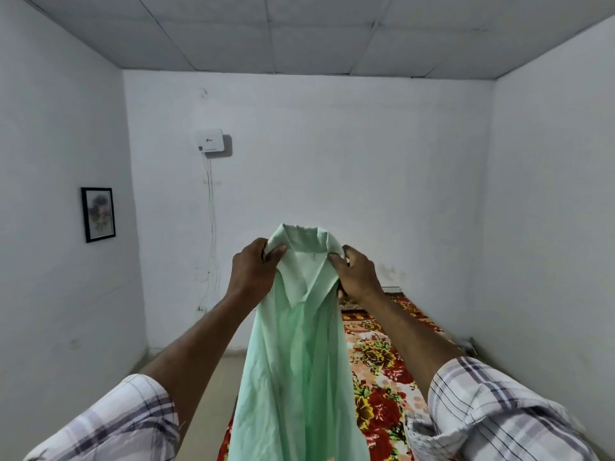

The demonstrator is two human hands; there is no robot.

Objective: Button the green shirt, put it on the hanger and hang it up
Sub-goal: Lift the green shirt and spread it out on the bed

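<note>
A pale green shirt (296, 354) hangs down in front of me, held up at chest height by its collar. My left hand (254, 271) grips the collar's left side, and my right hand (356, 274) grips the right side. The collar stands open at the top and a small button shows just below it. The shirt's lower part runs out of the frame at the bottom. No hanger is in view.
A bed with a red and yellow floral blanket (382, 377) lies below and to the right, along the right wall. A white box (211, 141) with hanging cables is on the far wall. A framed picture (98, 214) hangs on the left wall.
</note>
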